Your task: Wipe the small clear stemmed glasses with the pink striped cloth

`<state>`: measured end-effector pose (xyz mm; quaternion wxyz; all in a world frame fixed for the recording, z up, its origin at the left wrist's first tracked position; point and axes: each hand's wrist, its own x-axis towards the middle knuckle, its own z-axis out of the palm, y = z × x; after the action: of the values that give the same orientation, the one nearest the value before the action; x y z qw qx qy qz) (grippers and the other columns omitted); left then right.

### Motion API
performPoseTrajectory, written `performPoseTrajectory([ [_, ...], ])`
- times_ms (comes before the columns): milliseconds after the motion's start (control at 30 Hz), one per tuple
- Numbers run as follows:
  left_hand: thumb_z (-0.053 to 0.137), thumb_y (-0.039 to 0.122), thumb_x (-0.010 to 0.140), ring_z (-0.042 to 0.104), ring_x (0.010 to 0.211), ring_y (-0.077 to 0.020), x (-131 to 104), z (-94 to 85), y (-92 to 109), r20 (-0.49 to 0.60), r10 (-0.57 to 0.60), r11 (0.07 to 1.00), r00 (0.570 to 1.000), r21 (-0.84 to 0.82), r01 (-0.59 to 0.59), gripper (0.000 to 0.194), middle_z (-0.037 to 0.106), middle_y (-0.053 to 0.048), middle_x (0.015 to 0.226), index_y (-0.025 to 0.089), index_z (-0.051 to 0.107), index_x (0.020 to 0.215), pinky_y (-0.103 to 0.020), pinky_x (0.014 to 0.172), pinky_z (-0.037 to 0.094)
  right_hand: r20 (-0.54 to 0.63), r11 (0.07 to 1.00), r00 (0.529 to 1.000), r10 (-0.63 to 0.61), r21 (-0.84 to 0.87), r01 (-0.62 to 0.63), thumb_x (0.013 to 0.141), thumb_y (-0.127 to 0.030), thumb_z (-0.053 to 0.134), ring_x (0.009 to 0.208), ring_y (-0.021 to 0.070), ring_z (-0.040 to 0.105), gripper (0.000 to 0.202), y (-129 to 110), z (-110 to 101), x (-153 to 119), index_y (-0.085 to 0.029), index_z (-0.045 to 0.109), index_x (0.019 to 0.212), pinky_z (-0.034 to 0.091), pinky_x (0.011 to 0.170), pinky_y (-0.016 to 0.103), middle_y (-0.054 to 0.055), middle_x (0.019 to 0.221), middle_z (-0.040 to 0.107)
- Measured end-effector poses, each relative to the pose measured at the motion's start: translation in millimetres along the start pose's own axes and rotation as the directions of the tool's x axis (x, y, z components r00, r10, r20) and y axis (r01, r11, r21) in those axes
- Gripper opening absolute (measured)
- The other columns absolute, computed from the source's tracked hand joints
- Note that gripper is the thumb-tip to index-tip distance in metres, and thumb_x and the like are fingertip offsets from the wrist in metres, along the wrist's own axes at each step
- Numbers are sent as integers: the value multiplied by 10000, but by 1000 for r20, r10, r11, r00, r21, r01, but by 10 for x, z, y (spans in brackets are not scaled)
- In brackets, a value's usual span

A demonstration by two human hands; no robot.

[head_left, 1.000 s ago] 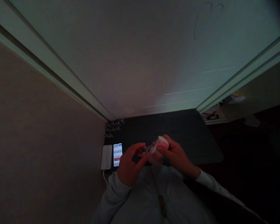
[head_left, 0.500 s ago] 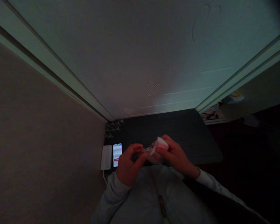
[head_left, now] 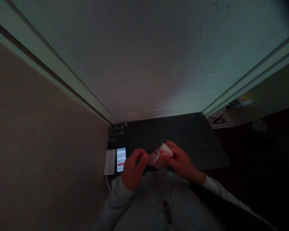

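Observation:
My right hand (head_left: 181,162) is closed round a small pinkish-white packet (head_left: 165,151), its thumb across the front. My left hand (head_left: 134,168) pinches a small clear, shiny piece (head_left: 152,156) at the packet's left side, thumb against fingers. Whether this piece is part of the packet or separate is too dim to tell. Both hands are close together above the dark table's front edge, just in front of my body.
On the dark table (head_left: 183,134), several small clear objects (head_left: 115,131) stand at the back left corner. A lit phone (head_left: 121,159) and a white power strip (head_left: 109,162) with a cable lie at the left edge. A pale panel (head_left: 135,64) rises behind.
My left thumb and fingers have closed together at the clear piece. The packet has tilted a little in my right hand, which has barely moved.

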<state>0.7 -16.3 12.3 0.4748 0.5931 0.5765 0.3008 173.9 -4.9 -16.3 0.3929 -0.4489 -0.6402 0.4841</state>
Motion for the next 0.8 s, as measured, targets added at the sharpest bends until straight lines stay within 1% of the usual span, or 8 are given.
performPoseTrajectory([
  [100, 378, 349, 830, 520, 727, -133, -2, 20, -35, -57, 14, 996, 998, -85, -18, 227, 542, -13, 772, 171, 474, 932, -254, 664, 402, -21, 997, 998, 51, 51, -50, 754, -272, 531, 656, 127, 458, 113, 22, 18, -7, -180, 595, 744, 367, 589, 241, -13, 693, 439],
  [167, 404, 324, 823, 520, 774, -140, -8, 27, -55, -68, 42, 989, 997, -139, -51, 276, 541, -33, 844, 177, 416, 1056, -268, 701, 409, -35, 990, 995, 99, 101, -95, 749, -274, 534, 661, 127, 471, 109, 40, 26, -11, -183, 590, 767, 377, 587, 241, -12, 709, 447],
  [233, 461, 293, 797, 515, 770, -137, -14, 33, -65, -56, 82, 986, 995, -137, -89, 332, 534, -39, 866, 183, 389, 1102, -275, 711, 413, -48, 982, 990, 135, 138, -127, 746, -269, 537, 677, 129, 483, 108, 60, 32, -15, -187, 587, 795, 389, 596, 241, -11, 729, 457],
  [333, 547, 236, 741, 505, 750, -125, -19, 39, -63, -51, 124, 991, 991, -46, -126, 395, 526, -38, 904, 199, 401, 1106, -269, 704, 418, -62, 979, 987, 151, 149, -140, 742, -261, 542, 689, 128, 484, 99, 83, 37, -21, -189, 590, 790, 394, 605, 238, -8, 745, 461],
  [500, 552, 225, 741, 496, 702, -112, -6, 26, -56, -58, 153, 983, 986, 113, -146, 295, 535, -6, 830, 210, 476, 1026, -240, 652, 414, -60, 984, 990, 130, 127, -122, 742, -257, 535, 662, 120, 466, 86, 88, 38, -22, -186, 581, 759, 380, 580, 229, -15, 718, 444],
  [567, 555, 233, 739, 498, 694, -113, -3, 13, -58, -57, 147, 980, 987, 143, -138, 275, 548, -5, 828, 206, 495, 1006, -236, 640, 414, -56, 991, 993, 104, 90, -99, 753, -243, 516, 662, 120, 463, 82, 76, 30, -20, -186, 575, 753, 374, 583, 231, -16, 713, 443],
  [700, 574, 247, 723, 509, 707, -117, -6, 1, -64, -59, 113, 980, 992, 173, -101, 264, 579, -16, 869, 190, 524, 976, -239, 651, 422, -53, 998, 998, 26, -50, -28, 762, -224, 501, 642, 120, 441, 92, 36, 4, -13, -184, 576, 726, 354, 568, 232, -16, 684, 427],
  [800, 583, 254, 714, 515, 703, -119, -5, 3, -66, -66, 101, 980, 993, 177, -88, 267, 589, -18, 860, 181, 535, 966, -241, 654, 429, -33, 996, 999, -7, -92, 4, 769, -220, 499, 649, 123, 445, 98, 11, -16, -7, -181, 570, 714, 354, 573, 235, -13, 682, 426],
])
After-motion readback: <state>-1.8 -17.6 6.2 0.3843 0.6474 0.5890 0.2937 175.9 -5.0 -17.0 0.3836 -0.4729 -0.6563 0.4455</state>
